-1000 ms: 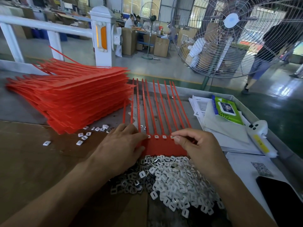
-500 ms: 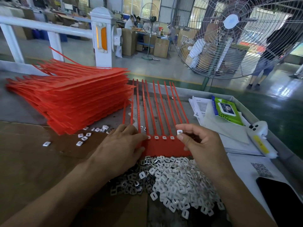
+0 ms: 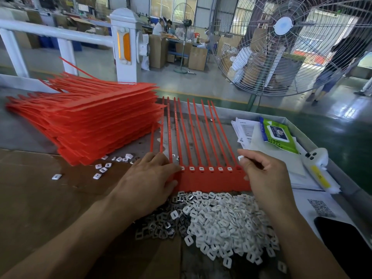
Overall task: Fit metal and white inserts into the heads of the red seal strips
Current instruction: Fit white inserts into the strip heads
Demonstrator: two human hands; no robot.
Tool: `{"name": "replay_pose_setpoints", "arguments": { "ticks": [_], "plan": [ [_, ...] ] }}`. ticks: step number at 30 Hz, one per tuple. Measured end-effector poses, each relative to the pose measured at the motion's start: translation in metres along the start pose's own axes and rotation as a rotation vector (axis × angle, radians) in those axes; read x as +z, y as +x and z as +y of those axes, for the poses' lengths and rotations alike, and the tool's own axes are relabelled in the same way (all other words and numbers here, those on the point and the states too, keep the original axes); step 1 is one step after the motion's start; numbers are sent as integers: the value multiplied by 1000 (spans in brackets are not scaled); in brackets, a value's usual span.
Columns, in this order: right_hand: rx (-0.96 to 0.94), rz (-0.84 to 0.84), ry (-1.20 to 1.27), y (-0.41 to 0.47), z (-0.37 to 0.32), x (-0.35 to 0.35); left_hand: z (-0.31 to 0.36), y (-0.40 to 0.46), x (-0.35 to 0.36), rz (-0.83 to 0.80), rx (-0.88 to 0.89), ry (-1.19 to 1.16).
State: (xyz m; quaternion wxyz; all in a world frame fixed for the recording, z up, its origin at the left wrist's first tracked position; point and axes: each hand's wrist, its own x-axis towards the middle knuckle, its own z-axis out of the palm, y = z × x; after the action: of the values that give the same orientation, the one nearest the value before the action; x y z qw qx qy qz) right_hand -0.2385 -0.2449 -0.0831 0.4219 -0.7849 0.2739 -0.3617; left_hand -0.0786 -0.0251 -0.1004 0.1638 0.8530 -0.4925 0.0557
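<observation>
Right hand: right hand (image 3: pixel 263 174) hovers over the right end of the strip row, its curled thumb and forefinger pinching one white insert (image 3: pixel 240 158) just above the last head.
Left hand: left hand (image 3: pixel 149 182) lies flat, fingers straight, pressing down the left end of the row's red base.
Seal strips: red seal strips (image 3: pixel 201 137), joined side by side, lie on the counter (image 3: pixel 24 135) between the two hands, tails pointing toward the far edge; six heads beside the left fingertips already show white inserts, the head nearest the right hand is partly hidden by it.
Insert pile: loose heap of inserts (image 3: pixel 221 220) sits just on the near side of the row, white ones on the right, metal ones on the left, partly covered by the left wrist.
Strip stack: tall stack of red strips (image 3: pixel 90 121) stands toward the far left of the counter, touching the left tails of the row.
Stray inserts: scattered inserts (image 3: pixel 102 168) rest on brown cardboard (image 3: pixel 40 198) below the stack.
Right side: papers (image 3: pixel 247 131), a green wipes pack (image 3: pixel 277 135) and a white handheld device (image 3: pixel 320 168) lie along the right edge; a dark phone (image 3: pixel 346 244) is at the near right corner.
Beyond: a big wire-guard fan (image 3: pixel 291 43) stands on the floor past the far edge.
</observation>
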Motion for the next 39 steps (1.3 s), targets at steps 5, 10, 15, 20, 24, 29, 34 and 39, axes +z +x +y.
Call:
{"name": "replay_pose_setpoints", "arguments": {
  "ticks": [5, 10, 15, 20, 24, 29, 34, 39],
  "plan": [
    [30, 33, -72, 9, 15, -7, 0, 0, 1, -4, 1, 2],
    [28, 40, -168, 15, 25, -9, 0, -1, 1, 4, 6, 3],
    [38, 23, -214, 17, 29, -8, -1, -1, 2, 2, 3, 1],
    [43, 11, -198, 18, 29, -8, -1, 0, 2, -2, 1, 2],
    [43, 21, -211, 18, 27, -5, -1, 0, 0, -5, 1, -1],
    [-6, 58, -253, 20, 25, -2, 0, 0, 0, -17, -5, -4],
    [-31, 94, -278, 21, 24, -1, -1, 0, 0, -15, -4, 4],
    [-9, 49, -360, 22, 27, -2, -1, -1, 0, -11, -6, 0]
  ]
}}
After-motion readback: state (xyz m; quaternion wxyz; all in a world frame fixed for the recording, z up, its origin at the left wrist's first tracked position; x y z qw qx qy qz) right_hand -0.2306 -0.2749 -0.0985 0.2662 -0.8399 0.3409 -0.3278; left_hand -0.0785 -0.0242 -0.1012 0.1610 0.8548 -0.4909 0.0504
